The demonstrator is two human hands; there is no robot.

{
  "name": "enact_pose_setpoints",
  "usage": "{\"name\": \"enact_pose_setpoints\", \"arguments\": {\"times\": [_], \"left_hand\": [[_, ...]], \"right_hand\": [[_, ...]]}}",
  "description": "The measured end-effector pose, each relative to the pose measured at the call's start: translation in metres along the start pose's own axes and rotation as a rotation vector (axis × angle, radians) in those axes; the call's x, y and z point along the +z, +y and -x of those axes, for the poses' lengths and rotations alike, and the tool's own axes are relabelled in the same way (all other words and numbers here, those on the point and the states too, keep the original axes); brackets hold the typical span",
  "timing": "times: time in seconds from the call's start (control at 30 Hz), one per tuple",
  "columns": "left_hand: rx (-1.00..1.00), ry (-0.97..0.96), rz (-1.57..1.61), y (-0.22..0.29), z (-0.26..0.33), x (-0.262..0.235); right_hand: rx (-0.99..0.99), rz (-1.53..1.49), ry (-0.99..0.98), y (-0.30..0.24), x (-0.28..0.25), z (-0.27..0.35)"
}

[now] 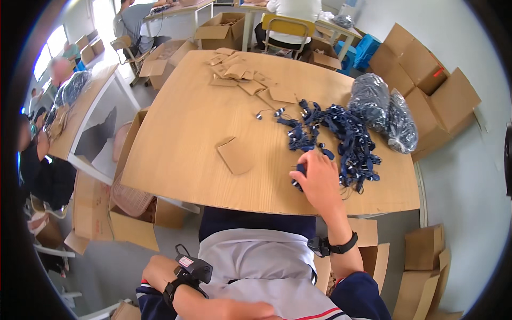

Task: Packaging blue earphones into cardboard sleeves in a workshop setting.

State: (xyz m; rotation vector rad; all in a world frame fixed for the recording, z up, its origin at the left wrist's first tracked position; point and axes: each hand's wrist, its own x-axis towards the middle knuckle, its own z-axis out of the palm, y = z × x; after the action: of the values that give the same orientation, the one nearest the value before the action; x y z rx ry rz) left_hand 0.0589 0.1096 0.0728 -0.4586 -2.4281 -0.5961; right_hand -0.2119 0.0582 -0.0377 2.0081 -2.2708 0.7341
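Note:
At the table's near right, my right hand [319, 181] is closed, thumb and fingers round a dark blue bundled cord [302, 169] that looks like a set of earphones. Most of that bundle is hidden by the hand. Just beyond and to the right spreads a tangled pile of similar dark blue earphones [341, 125], with small silvery-white ends. My left hand [242, 309] lies across my lap at the lower edge, away from the table. It is blurred and its fingers are partly cut off. One flat brown cardboard sleeve [237, 157] rests alone left of my right hand.
More brown sleeves [240, 74] lie heaped at the table's far side. Two clear plastic bags of dark items [369, 98] stand at the right edge. Open cartons [426, 96] flank the table, one holding a pinkish basket [136, 200]. Other people sit at tables beyond.

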Motion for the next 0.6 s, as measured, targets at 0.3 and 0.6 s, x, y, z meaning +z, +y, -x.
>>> {"name": "enact_pose_setpoints", "arguments": {"times": [0.3,0.6], "left_hand": [[-0.574,-0.124,0.004,-0.161,-0.007,-0.058],[-1.29,0.213,-0.674,-0.55,0.087,-0.182]], "right_hand": [[0.031,-0.232,0.146,0.022,0.011,0.014],[-0.032,-0.314,0.072,0.025,0.012,0.004]]}}
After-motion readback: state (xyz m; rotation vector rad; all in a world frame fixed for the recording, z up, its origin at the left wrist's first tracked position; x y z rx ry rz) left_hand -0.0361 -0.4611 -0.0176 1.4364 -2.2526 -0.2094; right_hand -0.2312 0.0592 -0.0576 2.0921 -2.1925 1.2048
